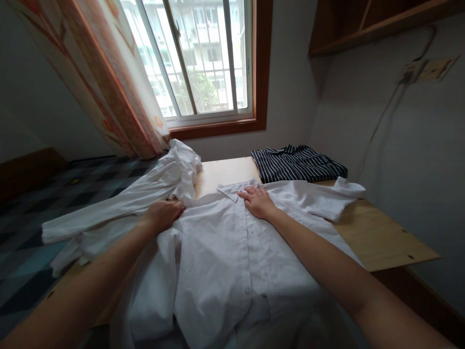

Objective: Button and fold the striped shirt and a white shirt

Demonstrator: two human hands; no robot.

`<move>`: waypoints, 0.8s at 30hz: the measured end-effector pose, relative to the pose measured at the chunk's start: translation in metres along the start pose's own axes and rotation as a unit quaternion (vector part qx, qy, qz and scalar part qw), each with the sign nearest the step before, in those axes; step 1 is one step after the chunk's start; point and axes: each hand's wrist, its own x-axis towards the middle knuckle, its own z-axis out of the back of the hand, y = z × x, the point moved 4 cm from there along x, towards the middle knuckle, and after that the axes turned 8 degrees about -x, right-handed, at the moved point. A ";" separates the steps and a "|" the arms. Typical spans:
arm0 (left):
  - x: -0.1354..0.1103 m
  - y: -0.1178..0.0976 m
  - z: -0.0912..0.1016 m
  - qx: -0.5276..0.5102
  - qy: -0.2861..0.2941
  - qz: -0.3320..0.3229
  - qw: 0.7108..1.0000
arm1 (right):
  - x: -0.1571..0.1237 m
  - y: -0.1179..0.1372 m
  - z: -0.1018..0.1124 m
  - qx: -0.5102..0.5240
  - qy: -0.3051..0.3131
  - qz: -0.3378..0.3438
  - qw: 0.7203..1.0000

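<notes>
A white button-up shirt (214,252) lies front side up, its collar at the far end and its hem toward me. My left hand (165,214) is closed on the shirt at the left shoulder, with its fingertips partly hidden. Just below the collar, my right hand (257,201) rests flat on the button placket, fingers spread. The sleeve on the right stretches out over the board, while the left one hangs down near my left forearm. Beyond my left hand is a crumpled white garment (145,186).
A folded black-and-white striped shirt (298,164) sits at the back right of the wooden board (385,237). A checked bed cover (29,247) spreads on the left. Behind are a curtain (109,82) and a window (203,63); a cord (378,121) hangs on the right wall.
</notes>
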 end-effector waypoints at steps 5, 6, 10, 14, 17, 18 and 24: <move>0.004 -0.046 0.026 -0.008 -0.121 0.058 0.991 | 0.000 0.001 0.000 0.000 0.009 0.001 1.000; 0.007 -0.061 0.031 -0.028 -0.128 0.034 0.991 | 0.000 0.001 0.000 -0.001 0.008 0.002 1.000; 0.028 -0.108 0.031 -0.135 -0.114 -0.063 0.982 | -0.002 0.001 0.002 -0.002 0.004 -0.002 1.000; 0.050 -0.108 -0.003 -0.190 -0.101 -0.058 0.975 | -0.001 0.000 0.002 -0.006 0.003 0.002 1.000; 0.052 -0.097 -0.026 -0.219 -0.116 -0.062 0.967 | 0.000 0.000 0.000 -0.007 0.001 0.002 1.000; 0.051 -0.094 -0.031 -0.218 -0.108 -0.063 0.968 | 0.000 0.000 0.000 -0.008 0.000 0.002 1.000; 0.047 -0.094 -0.036 -0.178 -0.007 -0.021 0.984 | 0.001 -0.001 -0.001 0.002 -0.004 0.000 1.000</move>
